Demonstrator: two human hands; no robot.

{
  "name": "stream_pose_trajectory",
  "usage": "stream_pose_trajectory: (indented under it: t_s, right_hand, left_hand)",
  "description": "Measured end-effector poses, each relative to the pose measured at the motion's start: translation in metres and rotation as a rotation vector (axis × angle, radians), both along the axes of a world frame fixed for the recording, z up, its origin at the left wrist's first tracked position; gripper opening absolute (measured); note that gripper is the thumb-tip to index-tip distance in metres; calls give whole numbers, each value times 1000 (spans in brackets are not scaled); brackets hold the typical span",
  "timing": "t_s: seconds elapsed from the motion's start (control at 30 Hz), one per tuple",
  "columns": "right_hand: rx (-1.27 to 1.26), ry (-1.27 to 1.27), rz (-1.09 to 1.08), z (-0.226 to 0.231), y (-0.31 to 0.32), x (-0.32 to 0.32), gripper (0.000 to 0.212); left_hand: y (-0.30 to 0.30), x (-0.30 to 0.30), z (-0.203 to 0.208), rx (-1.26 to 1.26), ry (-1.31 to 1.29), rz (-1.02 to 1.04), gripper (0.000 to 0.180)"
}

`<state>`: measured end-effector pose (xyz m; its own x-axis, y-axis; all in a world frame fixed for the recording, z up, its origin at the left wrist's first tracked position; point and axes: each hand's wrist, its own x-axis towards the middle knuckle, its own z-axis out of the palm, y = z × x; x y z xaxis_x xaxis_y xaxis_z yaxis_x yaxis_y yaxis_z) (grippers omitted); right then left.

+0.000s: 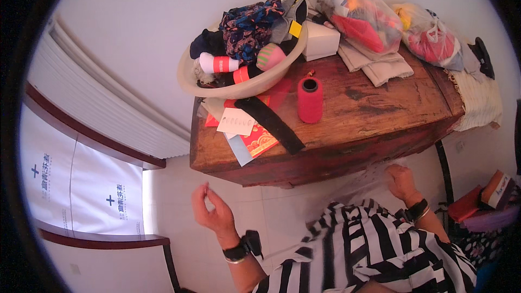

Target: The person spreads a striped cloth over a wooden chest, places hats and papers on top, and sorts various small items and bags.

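Note:
My left hand (214,214) is raised in front of the chest's left end, thumb and finger apart, with nothing seen in it. My right hand (402,183) is closed on a thin clear plastic sheet or bag (366,179), which stretches left across the front of my striped shirt. Both hands are apart from the wooden chest (369,122). Near its front edge stands a red cylinder (310,103) with a dark round opening on top. Left of it lie a black strap (274,127), a white card (236,122) and red-and-gold paper (259,142).
A pale oval basin (255,88) at the back left holds socks and patterned cloth (249,30). Beside it are a white box (321,40), folded beige cloth (377,68) and two stuffed plastic bags (363,19). At far right sit a black shoe (482,58) and a brown box (498,190).

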<state>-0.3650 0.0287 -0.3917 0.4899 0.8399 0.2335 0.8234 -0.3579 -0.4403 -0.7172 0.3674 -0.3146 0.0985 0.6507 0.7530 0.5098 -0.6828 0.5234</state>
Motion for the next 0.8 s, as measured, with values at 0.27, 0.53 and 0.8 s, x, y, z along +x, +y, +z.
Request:
stream_pose_trajectory:
  t_s: [0.27,0.53,0.8]
  right_hand:
    - [440,-382,-127,107,18,9,15]
    - [603,-285,-110,127,46,66,17]
    - [625,-236,-225,84,65,94,18]
  left_hand:
    - [65,98,47,-17,240,-369,46]
    - [83,110,27,-149,341,-439,56]
    - [78,103,39,-186,247,-453,73]
